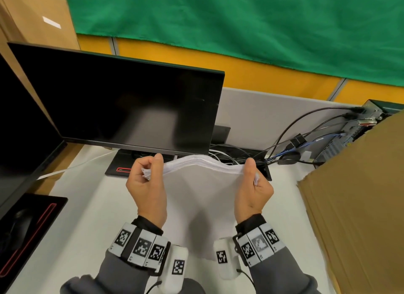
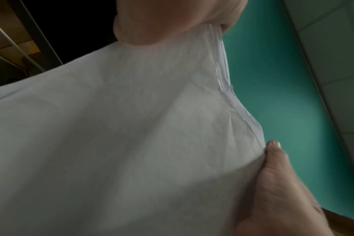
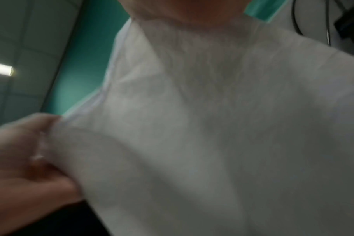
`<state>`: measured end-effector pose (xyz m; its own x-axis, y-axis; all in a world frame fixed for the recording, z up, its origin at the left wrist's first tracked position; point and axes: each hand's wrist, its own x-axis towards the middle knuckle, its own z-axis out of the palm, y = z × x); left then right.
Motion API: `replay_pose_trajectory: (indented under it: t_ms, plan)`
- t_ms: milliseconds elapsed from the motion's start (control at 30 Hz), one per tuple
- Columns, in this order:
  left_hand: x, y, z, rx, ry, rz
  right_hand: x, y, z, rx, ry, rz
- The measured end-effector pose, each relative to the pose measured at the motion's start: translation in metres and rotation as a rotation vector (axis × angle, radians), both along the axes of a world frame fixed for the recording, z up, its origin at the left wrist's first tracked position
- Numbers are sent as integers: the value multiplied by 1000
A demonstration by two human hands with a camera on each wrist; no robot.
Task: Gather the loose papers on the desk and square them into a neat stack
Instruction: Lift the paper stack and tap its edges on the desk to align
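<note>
Pinching papers (image 1: 203, 184), both hands' grip

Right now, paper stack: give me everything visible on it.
The paper stack is a sheaf of plain white sheets, slightly wrinkled, held upright over the white desk in front of the monitor. The left hand and right hand each grip a top corner. The top edge bows upward between them, its layers fanned and uneven, not yet squared. The lower edge is hard to make out.
</note>
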<state>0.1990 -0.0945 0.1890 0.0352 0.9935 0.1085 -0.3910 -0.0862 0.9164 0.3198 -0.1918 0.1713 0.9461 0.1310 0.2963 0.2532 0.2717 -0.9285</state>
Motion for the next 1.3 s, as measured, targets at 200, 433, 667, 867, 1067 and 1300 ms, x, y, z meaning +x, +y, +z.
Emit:
replay_pose_trajectory:
  t_ms: [200,433,667,867,1067,1300]
  plan:
    - [-24,12,18,453,631,27,20,17,8,-43,-332,-58]
    - [-37,11,43,909,1374,-348,2,36,35,-177,-856,-29]
    - [-75,40,23,511,1029,-481,51,-36,4,-708,-544,317]
    - [-99,50,7,-13,611,-619,52,-94,-64,-440,510,744]
    - [-94,47,-18,23,505,-564,56,-83,-33,-297,374,604]
    - [-96,66,-56,64,468,-403,46,-89,-34,-235,186,545]
